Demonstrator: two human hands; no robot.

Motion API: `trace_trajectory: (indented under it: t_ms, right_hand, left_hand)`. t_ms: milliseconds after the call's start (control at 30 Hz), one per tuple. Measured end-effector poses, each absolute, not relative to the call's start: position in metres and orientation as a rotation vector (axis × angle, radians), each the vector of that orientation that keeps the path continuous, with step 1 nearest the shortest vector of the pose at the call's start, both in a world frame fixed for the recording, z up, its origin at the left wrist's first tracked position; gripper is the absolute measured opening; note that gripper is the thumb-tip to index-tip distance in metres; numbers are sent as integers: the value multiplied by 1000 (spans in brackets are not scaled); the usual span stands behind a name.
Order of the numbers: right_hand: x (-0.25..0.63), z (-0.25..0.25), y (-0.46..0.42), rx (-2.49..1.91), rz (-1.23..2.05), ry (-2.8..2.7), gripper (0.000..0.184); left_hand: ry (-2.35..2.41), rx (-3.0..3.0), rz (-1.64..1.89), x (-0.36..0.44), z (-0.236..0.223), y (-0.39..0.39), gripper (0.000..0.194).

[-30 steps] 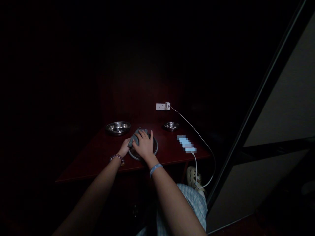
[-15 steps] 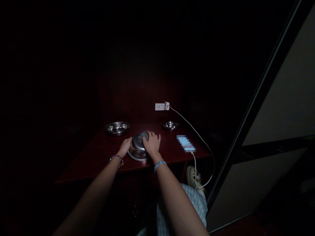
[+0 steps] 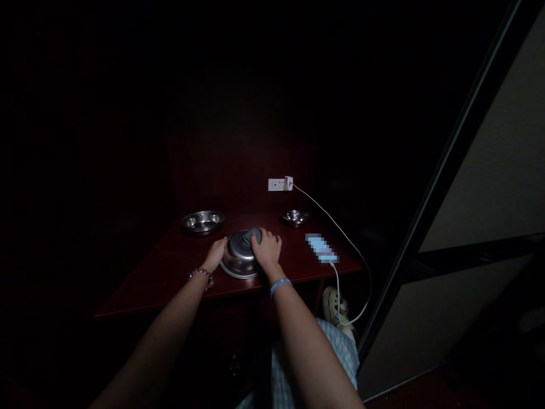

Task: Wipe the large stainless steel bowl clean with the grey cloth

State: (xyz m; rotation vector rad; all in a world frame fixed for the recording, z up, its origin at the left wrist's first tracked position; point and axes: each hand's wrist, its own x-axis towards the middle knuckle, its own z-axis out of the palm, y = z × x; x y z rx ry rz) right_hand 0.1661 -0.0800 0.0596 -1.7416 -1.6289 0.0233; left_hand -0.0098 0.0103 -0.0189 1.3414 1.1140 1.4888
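Observation:
A shiny metal bowl (image 3: pixel 238 263) lies upside down near the front edge of the dark red table (image 3: pixel 170 284). My left hand (image 3: pixel 216 254) grips the bowl's left side, its fingers partly hidden behind the metal. On the bowl's upturned base, my right hand (image 3: pixel 267 249) is closed on a grey cloth (image 3: pixel 252 237) and presses it against the right side of the base. A beaded bracelet circles my left wrist, and a blue band is on the right one.
Farther back stand a wide metal bowl (image 3: pixel 203 222) at left and a smaller metal bowl (image 3: pixel 294 218) at right. A phone (image 3: pixel 321 248) lies at right, its white cable (image 3: pixel 338 289) looping past the table edge to a charger (image 3: pixel 288 183) in the wall socket (image 3: pixel 276 184).
My right hand has slid slightly to the right with the grey cloth, baring more of the bowl's base. The left hand and the bowl have hardly moved.

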Motion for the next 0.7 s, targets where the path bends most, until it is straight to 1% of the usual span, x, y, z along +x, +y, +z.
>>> trace_trajectory:
  t_ms: [167,300,467,700]
  right_hand:
    - [165,58,-80,-1690,16,-1674,43]
    - [165,57,-81,-1678,31,-1723,46]
    - [164,58,-83,-1742,123,-1708,55]
    - [160,49,-76,-1706,206,-1720,60]
  left_hand:
    - [1131,1213,1555,-12,-18,12,40]
    - [1176,1110,1657,-11,-21,14,40]
    - [1210,1114,1675,-10,-23,15,44]
    - [1208,1120,1693,-10,-21,13,39]
